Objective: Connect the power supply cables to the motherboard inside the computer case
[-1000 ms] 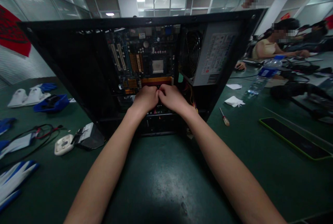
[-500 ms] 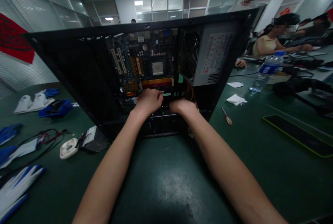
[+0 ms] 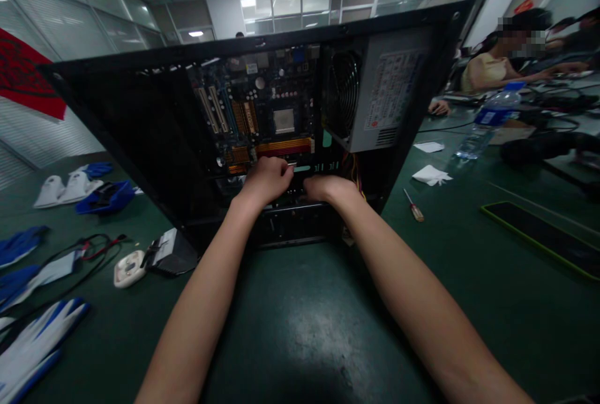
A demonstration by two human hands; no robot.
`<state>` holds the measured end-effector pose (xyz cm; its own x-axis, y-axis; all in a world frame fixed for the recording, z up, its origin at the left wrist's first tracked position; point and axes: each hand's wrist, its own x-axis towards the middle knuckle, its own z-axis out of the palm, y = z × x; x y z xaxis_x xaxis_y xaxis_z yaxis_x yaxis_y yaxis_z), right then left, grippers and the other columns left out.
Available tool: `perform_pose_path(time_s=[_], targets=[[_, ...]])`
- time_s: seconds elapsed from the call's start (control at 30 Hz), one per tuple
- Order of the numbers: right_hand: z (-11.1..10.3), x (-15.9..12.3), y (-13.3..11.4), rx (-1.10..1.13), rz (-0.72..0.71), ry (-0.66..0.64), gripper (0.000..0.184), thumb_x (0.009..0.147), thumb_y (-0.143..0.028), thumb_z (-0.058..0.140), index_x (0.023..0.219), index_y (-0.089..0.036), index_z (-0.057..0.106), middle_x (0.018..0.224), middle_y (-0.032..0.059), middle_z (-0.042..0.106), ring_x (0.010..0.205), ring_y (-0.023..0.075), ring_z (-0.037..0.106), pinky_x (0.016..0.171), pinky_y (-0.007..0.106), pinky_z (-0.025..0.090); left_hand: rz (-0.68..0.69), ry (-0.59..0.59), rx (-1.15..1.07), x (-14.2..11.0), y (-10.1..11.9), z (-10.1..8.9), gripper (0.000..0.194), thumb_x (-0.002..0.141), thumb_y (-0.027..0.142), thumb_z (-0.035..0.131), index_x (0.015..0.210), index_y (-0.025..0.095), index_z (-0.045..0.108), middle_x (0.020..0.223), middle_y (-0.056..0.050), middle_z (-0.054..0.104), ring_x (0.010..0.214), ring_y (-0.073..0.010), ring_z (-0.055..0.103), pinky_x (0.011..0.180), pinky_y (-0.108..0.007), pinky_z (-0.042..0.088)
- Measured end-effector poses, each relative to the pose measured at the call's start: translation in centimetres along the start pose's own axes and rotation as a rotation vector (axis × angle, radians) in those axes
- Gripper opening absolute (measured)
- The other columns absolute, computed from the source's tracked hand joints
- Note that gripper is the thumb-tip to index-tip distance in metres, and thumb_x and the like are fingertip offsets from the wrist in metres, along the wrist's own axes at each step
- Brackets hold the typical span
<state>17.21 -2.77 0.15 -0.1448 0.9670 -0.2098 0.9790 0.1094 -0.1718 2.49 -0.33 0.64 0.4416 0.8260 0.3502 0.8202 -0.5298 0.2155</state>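
An open black computer case stands on the table in front of me, its inside facing me. On its back panel are the motherboard and, at upper right, a grey power supply. Both of my hands reach into the lower part of the case. My left hand is curled just below the memory slots; whatever its fingers grip is hidden. Close by on the right, my right hand bends inward, its fingertips out of sight behind the hand. Coloured power cables hang beside its wrist.
A black heatsink-like block and a white puck-shaped thing lie left of the case, with gloves farther out. On the right are a screwdriver, crumpled tissue, a water bottle and a green-edged black strip. People sit beyond.
The view has shifted slightly, and the case top appears tilted a little nearer to me. Both hands stay in nearly the same place inside the case.
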Motion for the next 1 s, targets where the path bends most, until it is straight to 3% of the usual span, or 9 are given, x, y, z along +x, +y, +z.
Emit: perform_pose_path(time_s=[0.1, 0.17, 0.23, 0.33, 0.43, 0.63, 0.87, 1.0], targets=[[0.3, 0.9, 0.0, 0.175, -0.095, 0.289, 0.033, 0.095, -0.031, 0.055, 0.113, -0.009, 0.074, 0.11, 0.0209, 0.074, 0.094, 0.0257, 0.071, 0.076, 0.03, 0.049, 0.017, 0.036, -0.09, 0.3, -0.8, -0.5, 0.036, 0.094, 0.037, 0.051, 0.075, 0.016, 0.074, 0.07, -0.008, 0.071, 0.066, -0.0191, 0.062, 0.061, -0.028, 0.039], [0.2, 1.4, -0.3, 0.369, -0.132, 0.542, 0.032, 0.098, -0.031, 0.05, 0.092, -0.011, 0.075, 0.09, 0.0142, 0.075, 0.08, 0.0201, 0.068, 0.068, 0.027, 0.044, 0.028, 0.074, -0.161, 0.3, -1.2, -1.2, 0.04, 0.095, 0.039, 0.049, 0.073, 0.016, 0.072, 0.068, -0.006, 0.07, 0.064, -0.0176, 0.06, 0.06, -0.027, 0.039], [0.0, 1.7, -0.5, 0.555, -0.189, 0.74, 0.038, 0.098, -0.034, 0.048, 0.074, -0.014, 0.069, 0.073, 0.0066, 0.069, 0.068, 0.0156, 0.06, 0.062, 0.026, 0.038, 0.03, 0.117, -0.23, 0.2, -1.4, -2.1, 0.042, 0.095, 0.043, 0.048, 0.076, 0.016, 0.073, 0.072, -0.006, 0.072, 0.066, -0.0173, 0.062, 0.063, -0.026, 0.041], [-0.4, 1.8, -0.7, 0.782, -0.259, 0.931, 0.044, 0.098, -0.042, 0.049, 0.064, -0.016, 0.06, 0.061, -0.0002, 0.057, 0.061, 0.0127, 0.051, 0.058, 0.026, 0.033, 0.052, 0.125, -0.341, -0.4, -1.5, -3.9, 0.043, 0.094, 0.049, 0.05, 0.084, 0.016, 0.075, 0.082, -0.007, 0.076, 0.074, -0.0187, 0.066, 0.067, -0.026, 0.046], [-0.6, 1.6, -0.9, 0.965, -0.296, 0.996, 0.049, 0.097, -0.053, 0.047, 0.063, -0.019, 0.055, 0.056, -0.0026, 0.048, 0.059, 0.0126, 0.047, 0.057, 0.026, 0.032, 0.106, 0.05, -0.439, -1.3, -1.7, -5.8, 0.042, 0.091, 0.052, 0.054, 0.089, 0.016, 0.076, 0.089, -0.008, 0.077, 0.082, -0.0209, 0.069, 0.073, -0.027, 0.051], [-1.2, 0.3, -1.8, 1.183, -0.413, 0.981, 0.055, 0.093, -0.067, 0.047, 0.066, -0.02, 0.053, 0.056, -0.0043, 0.044, 0.054, 0.0111, 0.045, 0.053, 0.025, 0.034, 0.181, -0.007, -0.564, -2.9, -2.3, -8.8, 0.045, 0.081, 0.056, 0.066, 0.098, 0.015, 0.077, 0.102, -0.01, 0.077, 0.097, -0.0256, 0.07, 0.087, -0.034, 0.056], [-3.5, -4.1, -2.6, 1.186, -0.557, 1.154, 0.048, 0.098, -0.063, 0.042, 0.081, -0.021, 0.057, 0.061, -0.0043, 0.046, 0.053, 0.0087, 0.046, 0.051, 0.021, 0.037, 0.265, -0.343, -0.449, -3.9, -0.7, -11.2, 0.054, 0.075, 0.051, 0.075, 0.121, 0.023, 0.074, 0.118, -0.007, 0.074, 0.107, -0.0264, 0.068, 0.098, -0.037, 0.053], [-4.2, -4.9, -2.3, 1.181, -0.614, 1.096, 0.051, 0.1, -0.065, 0.036, 0.082, -0.021, 0.055, 0.059, -0.005, 0.046, 0.048, 0.0075, 0.044, 0.048, 0.021, 0.035, 0.229, -0.598, -0.319, -4.6, -0.1, -12.2, 0.045, 0.076, 0.05, 0.075, 0.114, 0.025, 0.078, 0.108, -0.003, 0.076, 0.097, -0.023, 0.07, 0.091, -0.03, 0.054]])
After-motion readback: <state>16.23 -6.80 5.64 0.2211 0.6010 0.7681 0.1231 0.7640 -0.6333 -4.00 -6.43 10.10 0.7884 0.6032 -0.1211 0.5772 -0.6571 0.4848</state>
